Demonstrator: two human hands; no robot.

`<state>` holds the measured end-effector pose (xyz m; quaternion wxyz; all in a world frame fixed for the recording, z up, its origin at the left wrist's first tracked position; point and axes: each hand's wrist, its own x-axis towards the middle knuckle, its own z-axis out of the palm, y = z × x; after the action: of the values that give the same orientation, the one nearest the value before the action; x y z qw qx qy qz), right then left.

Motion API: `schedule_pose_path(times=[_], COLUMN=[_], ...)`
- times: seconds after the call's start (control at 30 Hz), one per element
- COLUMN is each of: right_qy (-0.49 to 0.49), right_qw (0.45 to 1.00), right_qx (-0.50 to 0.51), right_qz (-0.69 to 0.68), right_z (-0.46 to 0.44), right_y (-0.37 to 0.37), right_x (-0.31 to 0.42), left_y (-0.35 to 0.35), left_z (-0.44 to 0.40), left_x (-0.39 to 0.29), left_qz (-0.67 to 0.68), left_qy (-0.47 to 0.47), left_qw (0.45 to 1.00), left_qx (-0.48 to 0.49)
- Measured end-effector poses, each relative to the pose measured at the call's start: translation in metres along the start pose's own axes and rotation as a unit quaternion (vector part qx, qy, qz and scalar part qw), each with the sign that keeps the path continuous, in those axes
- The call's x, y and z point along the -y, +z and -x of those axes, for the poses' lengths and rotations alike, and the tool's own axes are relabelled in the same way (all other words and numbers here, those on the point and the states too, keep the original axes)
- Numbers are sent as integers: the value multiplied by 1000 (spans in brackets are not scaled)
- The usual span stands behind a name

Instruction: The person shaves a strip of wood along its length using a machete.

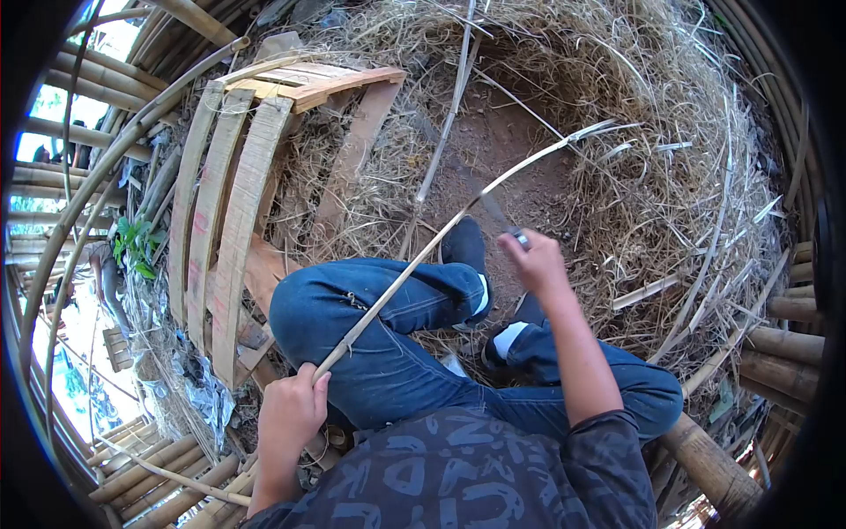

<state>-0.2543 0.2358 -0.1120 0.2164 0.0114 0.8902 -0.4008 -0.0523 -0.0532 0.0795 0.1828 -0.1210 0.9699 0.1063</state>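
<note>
My left hand [293,407] is closed around the near end of a long, thin bamboo strip [398,284]. The strip runs up and right across my bent knee, curving towards its frayed far tip. My right hand [535,262] is closed on the handle of a knife [495,210]. The knife's blade is blurred and points up and left, close to the strip's middle; whether it touches the strip I cannot tell.
A slatted wooden crate [248,203] lies in straw at the left. Dry straw [652,185] and loose bamboo slivers [646,291] cover the ground around my feet. Another long cane [449,115] lies ahead. Bamboo poles [780,375] line the right, and a bamboo fence [79,137] stands left.
</note>
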Motion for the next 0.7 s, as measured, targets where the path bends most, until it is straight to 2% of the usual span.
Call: schedule_pose_path(times=[0.1, 0.2, 0.23, 0.27, 0.3, 0.33, 0.37, 0.43, 0.5, 0.57, 0.63, 0.7], right_qy=[10, 12, -4, -30, -6, -52, -117, -174, -196, -177, -129, -29], right_qw=[1000, 999, 1000, 998, 997, 995, 992, 981, 979, 981, 991, 999], right_qx=[-3, -13, -10, 2, 55, 50, 40, 48, 50, 77, 0, -27], right_qz=[12, 35, -6, -60, -60, -63, -8, 72, 30, 33, 47, 17], right_z=[-22, -3, 5, 11, 22, 30, 35, 38, 24, 10, -2, -25], right_y=[-13, -14, -7, 5, 6, 20, 30, 33, 31, 25, 10, -6], right_x=[-35, 2, 10, 13, 33, 38, 43, 54, 38, 19, 2, -33], left_y=[-2, -1, -1, -1, -1, -1, -1, -1, 2, 8, 10, 12], left_z=[-3, -4, -3, -3, -3, -2, -2, -2, -1, 0, 1, 3], left_x=[0, 2, 1, 1, 0, -1, -2, -3, -1, 1, 2, 2], left_qz=[-11, 7, 2, -5, -8, -10, -13, -20, -25, -24, -24, -22], left_qy=[8, 16, 10, 3, 3, 3, 1, -2, -3, 2, -2, -12], left_qw=[1000, 1000, 1000, 1000, 1000, 1000, 1000, 1000, 1000, 1000, 999, 999], left_qx=[9, 14, 18, 21, 24, 20, 15, 15, 13, -17, -21, -25])
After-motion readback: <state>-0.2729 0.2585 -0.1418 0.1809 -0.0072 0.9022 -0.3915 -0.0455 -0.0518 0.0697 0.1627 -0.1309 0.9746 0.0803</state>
